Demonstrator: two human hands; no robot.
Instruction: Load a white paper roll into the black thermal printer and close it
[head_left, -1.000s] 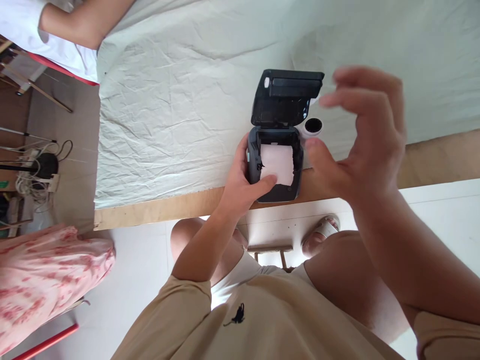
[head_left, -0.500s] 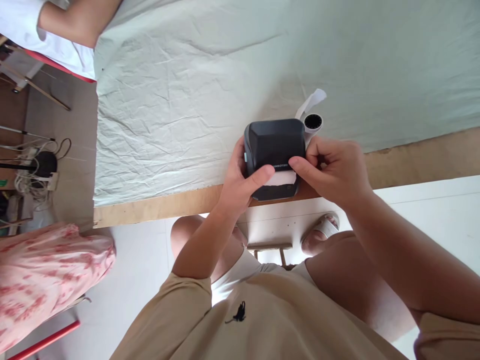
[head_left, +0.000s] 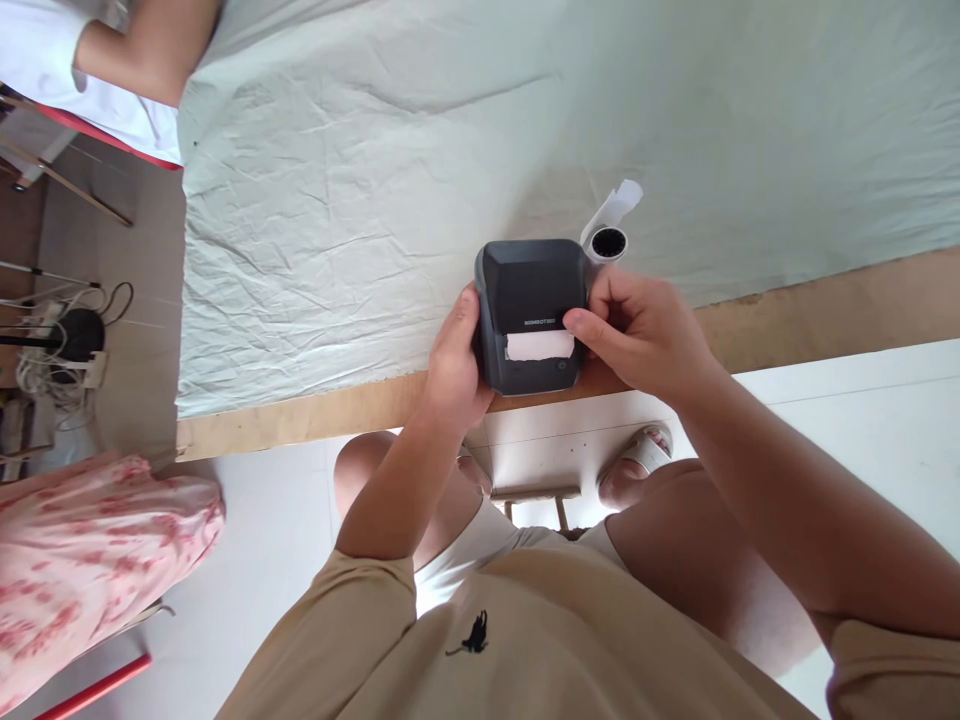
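Observation:
A dark label printer [head_left: 534, 285] sits at the table's front edge, with a torn-edged strip of white paper [head_left: 540, 346] sticking out of its front slot. My left hand [head_left: 456, 360] is wrapped round the printer's left side, thumb along that side. My right hand [head_left: 646, 325] is at the printer's right side, its fingers curled and its thumb tip on the front near the lettering. Whether those curled fingers grip anything is hidden. Just behind my right hand stands a white paper roll [head_left: 609, 243] with a dark core and a loose tail curling away.
A pale green cloth [head_left: 360, 220] covers the table, leaving a bare wooden edge [head_left: 300, 415] in front. At the upper left, another person's arm [head_left: 150, 50] rests by the cloth. Cables [head_left: 64, 345] and a pink patterned fabric [head_left: 105, 550] are at the left.
My left thumb has moved off the printer's front to its left side, uncovering the lettering and more of the paper strip. The printer, roll and both hands appear slightly further left.

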